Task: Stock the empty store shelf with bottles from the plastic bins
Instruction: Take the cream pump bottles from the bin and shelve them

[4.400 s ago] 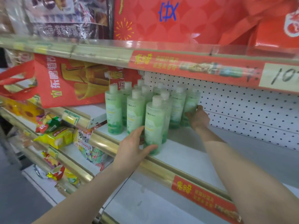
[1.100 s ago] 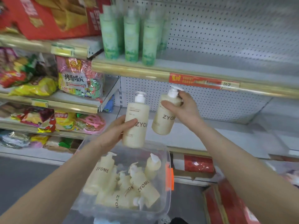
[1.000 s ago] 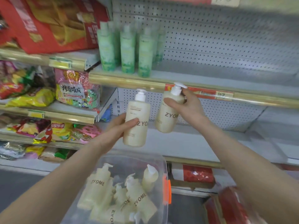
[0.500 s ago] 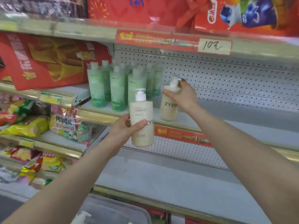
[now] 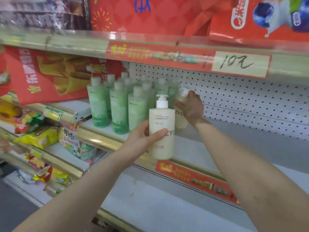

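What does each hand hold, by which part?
Left hand grips a cream pump bottle round its body; right hand holds a second bottle near its top.

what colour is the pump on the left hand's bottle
White pump on a cream bottle, clearest in the head view.

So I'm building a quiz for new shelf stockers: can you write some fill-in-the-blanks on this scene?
The left hand grips a cream bottle with a ____ pump.
The right hand holds a second cream bottle beside the standing bottles, which are ____.
The handwritten price tag shows the number ____.
Missing words: white; green; 10.
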### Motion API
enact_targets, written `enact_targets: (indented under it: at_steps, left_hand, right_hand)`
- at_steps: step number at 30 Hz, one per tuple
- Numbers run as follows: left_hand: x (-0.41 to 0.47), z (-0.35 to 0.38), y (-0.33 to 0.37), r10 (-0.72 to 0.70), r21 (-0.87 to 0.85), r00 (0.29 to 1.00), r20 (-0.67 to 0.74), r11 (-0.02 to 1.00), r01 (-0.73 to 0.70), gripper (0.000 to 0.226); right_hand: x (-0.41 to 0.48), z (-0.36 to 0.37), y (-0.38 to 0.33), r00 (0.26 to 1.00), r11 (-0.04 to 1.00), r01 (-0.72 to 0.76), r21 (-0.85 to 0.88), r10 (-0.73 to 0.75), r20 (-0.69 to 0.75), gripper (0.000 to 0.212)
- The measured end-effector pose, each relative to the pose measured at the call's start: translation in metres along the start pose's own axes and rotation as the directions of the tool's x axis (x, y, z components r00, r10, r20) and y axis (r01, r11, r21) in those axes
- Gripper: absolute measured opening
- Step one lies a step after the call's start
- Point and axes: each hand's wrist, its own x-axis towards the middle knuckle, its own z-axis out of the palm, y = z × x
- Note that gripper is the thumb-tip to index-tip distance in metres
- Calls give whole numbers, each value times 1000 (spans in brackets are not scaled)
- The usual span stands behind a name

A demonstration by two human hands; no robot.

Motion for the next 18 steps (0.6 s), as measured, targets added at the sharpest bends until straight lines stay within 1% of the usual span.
enact_targets:
  at_steps: [2,4,5,7,9,12,14,18]
  left_hand:
    - [17,9,2,3,5,1000,-14,1000,-3,50]
    - [35,16,0,2,26,999,-32,1000,-1,59]
    - [43,20,-1,0,32,999,-43,999,2,61]
    - [60,26,-5,-11,22,999,-53,1000,13,53]
    - [75,31,-11,-19,11,999,-37,1000,19,44]
    - [92,39,-19,-14,9,1000,-7,1000,14,43]
    - [99,41,-23,-5,18,1000,0,1000,5,46]
    - [107,38,-24,-13,68,1000,5,998,13,47]
  right_hand:
    - [10,-1,5,1000,1000,-15,-27,16,2,70]
    - [18,-3,11,1000,998,-19,-52,19,8,72]
    - [20,-4,14,1000,998,-19,-53,20,18,72]
    - [27,-6,20,998,999,-9,-45,11,57,72]
    - [33,-10,27,990,1000,16,19,-18,141,69]
    - [32,-17,38,965,988,84,129,-113,235,52]
    - [29,-20,44,955,981,150,121,-176,240,50]
    - [25,-19,45,961,983,178,54,-185,207,57]
